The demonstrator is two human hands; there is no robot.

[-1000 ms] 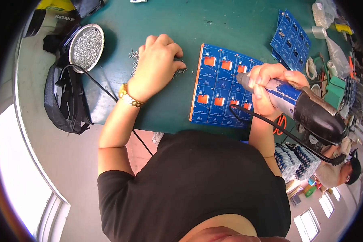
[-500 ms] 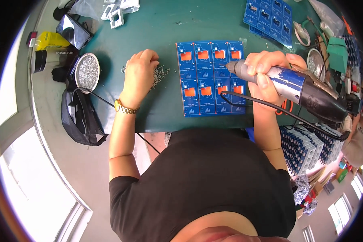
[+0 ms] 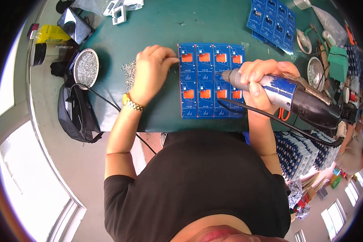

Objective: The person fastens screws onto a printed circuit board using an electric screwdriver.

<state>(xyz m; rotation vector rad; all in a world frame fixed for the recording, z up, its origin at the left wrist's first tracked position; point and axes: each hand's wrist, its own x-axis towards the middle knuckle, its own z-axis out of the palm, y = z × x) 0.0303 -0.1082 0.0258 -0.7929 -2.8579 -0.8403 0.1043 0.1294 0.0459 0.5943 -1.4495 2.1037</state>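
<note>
Two bare hands at work over a flat green tabletop (image 3: pixel 157 32), as seen from the head. Centre: a rectangular blue panel (image 3: pixel 205 80) with white print and two rows of orange rectangular patches, lying flat on the tabletop directly before the torso, between the two hands. Right hand (image 3: pixel 263 71): fingers and thumb clamped around the barrel of a silver, blue and black cylindrical power tool (image 3: pixel 286 89), nose pointed left over the panel's upper right part; contact between nose and panel impossible to tell. Left hand (image 3: pixel 149 74): thumb and forefinger extended to the panel's left edge, tips close together; contact between the tips, or any small piece between them, impossible to tell. Just left of this hand, a loose heap of small silvery metal fasteners (image 3: pixel 128 73); farther left, a round bowl (image 3: pixel 86 50) filled with similar pieces. On the left wrist, a gold-coloured metal watch (image 3: pixel 132 103). At upper right, overlapping blue panels (image 3: pixel 272 24), well apart from the central one.
</note>
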